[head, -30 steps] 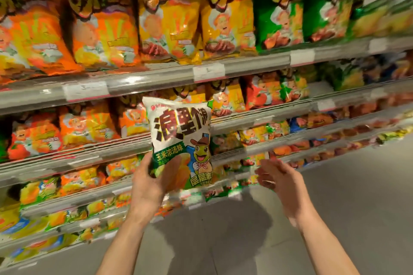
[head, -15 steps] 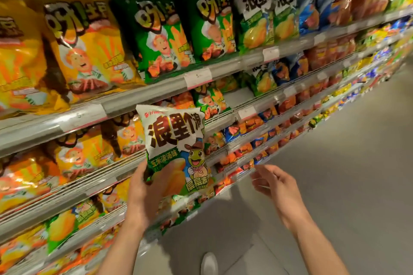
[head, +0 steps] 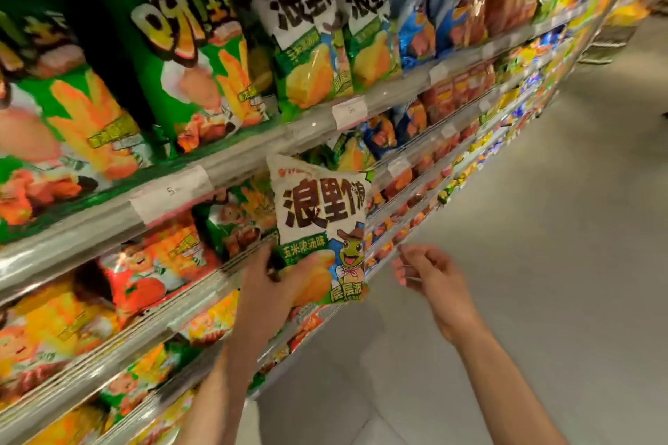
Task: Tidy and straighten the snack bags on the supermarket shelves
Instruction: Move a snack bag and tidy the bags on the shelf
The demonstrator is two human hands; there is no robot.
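My left hand grips the lower left corner of a white and green snack bag with a cartoon frog on it, holding it upright in front of the second shelf. Two matching white and green bags stand on the upper shelf, above and slightly left of the held one. My right hand hangs in the air to the right of the bag, fingers loosely bent, holding nothing.
Large green snack bags fill the upper shelf to the left, blue bags to the right. The shelf rail carries white price tags. Orange and red bags sit on lower shelves. Grey aisle floor lies to the right.
The view has shifted right along the shelves, so the matching white and green bags are now close above. My left hand still holds the bag; my right hand stays beside it.
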